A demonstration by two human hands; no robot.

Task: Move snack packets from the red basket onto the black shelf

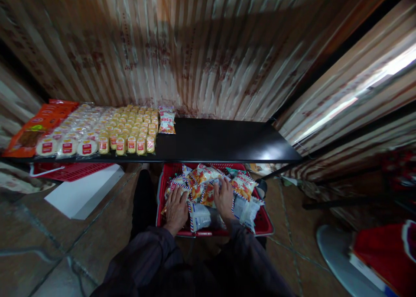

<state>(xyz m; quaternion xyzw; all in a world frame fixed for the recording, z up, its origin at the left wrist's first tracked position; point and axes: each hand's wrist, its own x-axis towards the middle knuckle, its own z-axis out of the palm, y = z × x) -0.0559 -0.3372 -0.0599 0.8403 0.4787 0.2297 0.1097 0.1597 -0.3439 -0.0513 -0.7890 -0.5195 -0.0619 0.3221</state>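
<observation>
One white box point(85, 193) lies left of the red basket point(267, 224). At the basket's left side, the left hand point(177, 209) rests on snack packets point(196, 190), fingers slightly curled; whether it grips one I cannot tell. Near the basket's middle, the right hand point(223, 199) has packets under its fingers, grip likewise unclear. More packets lie just beside it, toward the basket's right side.

— Shelf point(221, 141), left to right?
— Pouches point(37, 126), cakes point(103, 143), then snack bags point(167, 124).
— And below?
— Before me, a basket point(208, 234) holding snack packets point(243, 184); left of it, a box point(85, 193).
</observation>
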